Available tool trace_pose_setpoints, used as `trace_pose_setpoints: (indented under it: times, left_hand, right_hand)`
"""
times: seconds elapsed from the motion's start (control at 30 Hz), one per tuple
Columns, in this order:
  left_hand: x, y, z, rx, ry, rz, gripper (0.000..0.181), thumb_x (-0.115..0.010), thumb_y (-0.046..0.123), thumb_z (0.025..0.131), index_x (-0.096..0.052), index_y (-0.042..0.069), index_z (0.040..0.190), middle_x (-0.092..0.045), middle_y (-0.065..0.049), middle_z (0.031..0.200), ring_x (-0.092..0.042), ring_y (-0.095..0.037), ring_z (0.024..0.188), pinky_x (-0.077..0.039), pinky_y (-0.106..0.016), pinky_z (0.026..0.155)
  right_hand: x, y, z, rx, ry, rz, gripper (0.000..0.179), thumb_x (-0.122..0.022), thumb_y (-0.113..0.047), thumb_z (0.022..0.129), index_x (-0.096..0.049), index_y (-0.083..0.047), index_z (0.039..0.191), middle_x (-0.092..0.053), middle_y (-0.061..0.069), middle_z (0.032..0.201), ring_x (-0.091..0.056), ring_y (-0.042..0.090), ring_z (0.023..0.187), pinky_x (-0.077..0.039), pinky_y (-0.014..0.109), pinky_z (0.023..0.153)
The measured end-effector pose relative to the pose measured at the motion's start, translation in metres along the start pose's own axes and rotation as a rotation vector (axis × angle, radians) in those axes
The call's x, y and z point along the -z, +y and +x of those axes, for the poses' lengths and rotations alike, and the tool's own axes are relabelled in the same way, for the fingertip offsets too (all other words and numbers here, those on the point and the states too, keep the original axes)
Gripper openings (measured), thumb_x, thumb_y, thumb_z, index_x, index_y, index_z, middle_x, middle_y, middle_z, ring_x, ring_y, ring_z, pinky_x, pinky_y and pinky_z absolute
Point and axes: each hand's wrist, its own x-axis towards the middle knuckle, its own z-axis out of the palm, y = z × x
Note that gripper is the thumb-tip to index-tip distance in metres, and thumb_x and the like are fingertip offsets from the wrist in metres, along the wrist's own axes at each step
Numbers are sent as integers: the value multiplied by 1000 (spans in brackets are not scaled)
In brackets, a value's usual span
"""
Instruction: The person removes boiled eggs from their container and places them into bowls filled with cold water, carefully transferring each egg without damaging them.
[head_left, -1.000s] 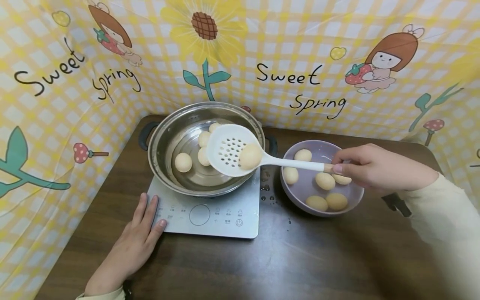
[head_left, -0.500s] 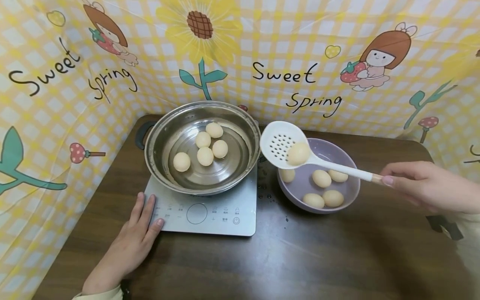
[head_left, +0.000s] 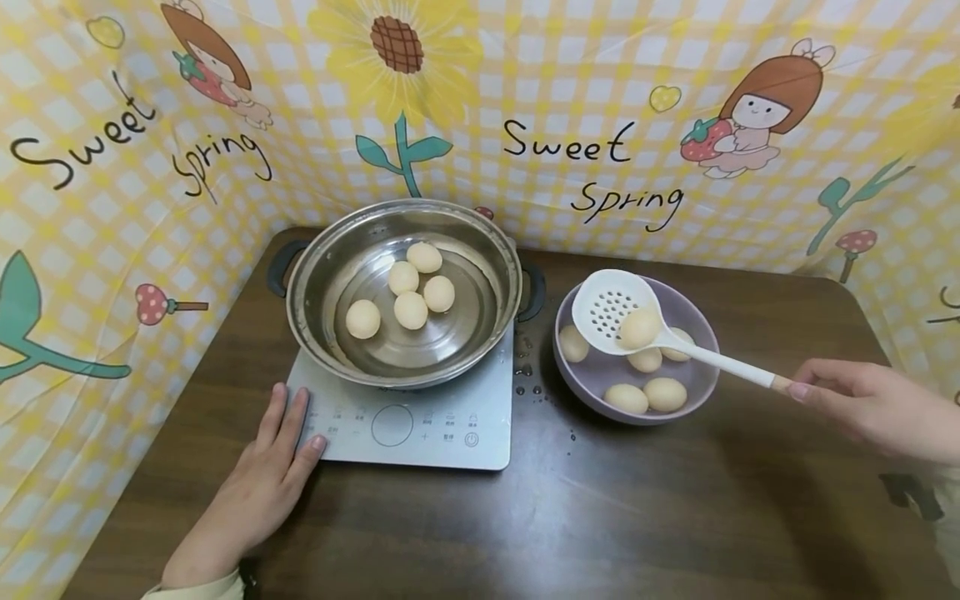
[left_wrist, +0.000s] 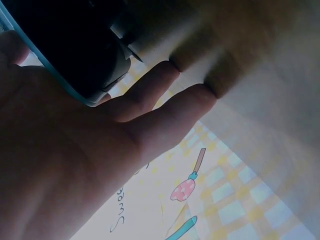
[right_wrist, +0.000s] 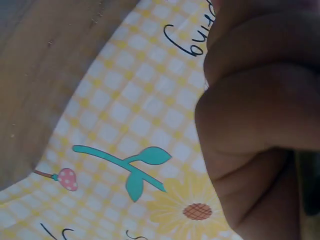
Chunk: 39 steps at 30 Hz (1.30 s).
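My right hand (head_left: 873, 410) grips the wooden end of a white slotted spoon (head_left: 731, 362) in the head view. One egg (head_left: 640, 328) lies in the spoon's perforated head, which is over a purple bowl (head_left: 697, 390). Several eggs sit in that bowl, some partly covered by the spoon. My left hand (head_left: 255, 492) rests against the left edge of a white induction cooker (head_left: 483, 408), fingers straight, thumb near its front corner. The left wrist view shows the extended fingers (left_wrist: 165, 117) beside the cooker's dark underside. Curled fingers (right_wrist: 255, 110) fill the right wrist view's side.
A steel pot (head_left: 315, 333) with dark handles stands on the cooker, with several eggs (head_left: 410, 310) in shallow water. Water drops (head_left: 527, 371) dot the brown table (head_left: 450, 533) between cooker and bowl. A patterned yellow cloth (head_left: 555, 179) stands behind and at the sides.
My right hand has carried the slotted spoon and its egg rightward from above the pot to over the bowl, then lowered it. The left hand stays at the cooker's edge.
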Motion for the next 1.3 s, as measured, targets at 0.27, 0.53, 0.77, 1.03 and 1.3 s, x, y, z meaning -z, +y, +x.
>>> trace_pose_setpoints:
  times: [0.27, 0.53, 0.77, 1.03, 1.3]
  left_hand:
    - [-1, 1, 1, 2, 8, 9, 72, -34, 45, 110, 3, 12, 163, 19, -16, 166, -19, -70, 132, -26, -79, 96]
    - [0, 2, 1, 10, -2, 9, 73, -33, 45, 110, 5, 13, 163, 21, -15, 165, -18, -70, 133, -25, -80, 96]
    - [1, 2, 1, 4, -15, -24, 72, -33, 44, 111, 7, 12, 162, 24, -13, 164, -10, -65, 140, -21, -80, 98]
    - [0, 0, 1, 6, -13, -22, 72, -32, 45, 110, 7, 13, 162, 24, -13, 164, -11, -66, 138, -22, -80, 98]
    - [0, -1, 0, -2, -5, -18, 72, -33, 46, 110, 6, 14, 162, 23, -12, 165, -13, -65, 139, -23, -79, 98]
  right_hand:
    - [-9, 5, 2, 47, 52, -105, 6, -61, -19, 103, -62, -21, 98, -37, -12, 55, -33, 3, 44, -31, 23, 36]
    - [-12, 12, 2, 52, 121, -200, 3, -65, -21, 101, -64, -23, 102, -54, -10, 68, -37, 7, 52, -34, 27, 44]
    - [-11, 12, -2, 5, 164, -172, 7, -68, -25, 100, -62, -27, 103, -44, -6, 63, -37, 9, 50, -33, 28, 42]
    - [-11, 10, -6, 44, 254, -172, 14, -67, -19, 100, -61, -18, 112, -42, -6, 59, -35, 9, 43, -33, 23, 35]
    - [-8, 6, -11, 41, 369, -114, 21, -70, -12, 97, -59, -15, 114, -57, -8, 61, -37, 12, 44, -33, 27, 36]
